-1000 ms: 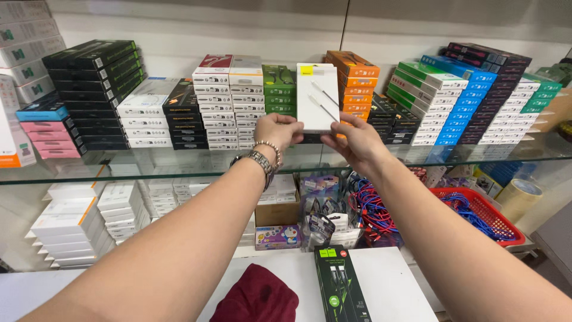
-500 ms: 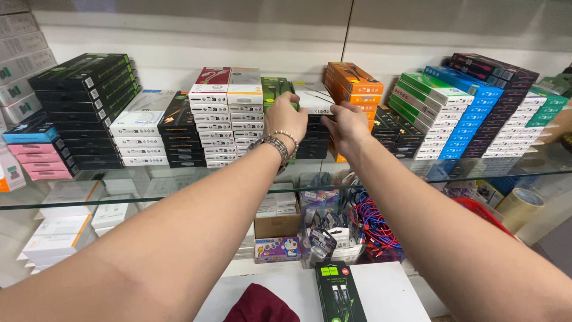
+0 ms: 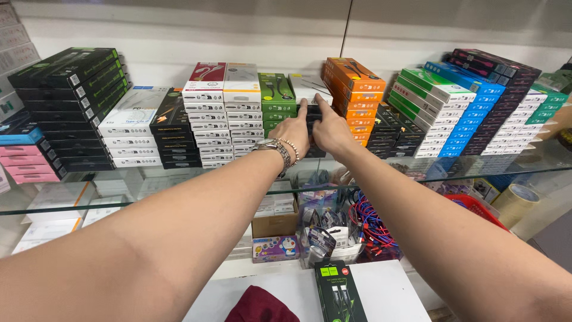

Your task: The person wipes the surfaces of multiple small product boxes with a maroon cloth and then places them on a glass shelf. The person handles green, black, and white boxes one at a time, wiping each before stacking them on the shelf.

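Now, box: the white flat box (image 3: 310, 88) lay on top of a short dark stack on the glass shelf (image 3: 71, 192), between the green boxes (image 3: 277, 98) and the orange boxes (image 3: 355, 89).
Left hand: my left hand (image 3: 293, 134) was open, one finger stretched up to touch the front edge of the white flat box; it gripped nothing.
Right hand: my right hand (image 3: 331, 131) was open too, with a finger pressed on the same edge, just beside the other hand.
Risk one: I thought a hard push could slide the box too far back, so it dropped behind the stack.
Risk two: I thought my right hand could bump the orange boxes, because they leaned and sat very close.
Risk three: my watch (image 3: 275, 149) hung near the green boxes and could knock them if I turned my wrist.
Change: half a second before, both hands held the box up in the air, tipped; here it lay flat on the stack and the hands had let go.
Change two: my arms had reached further in toward the shelf.
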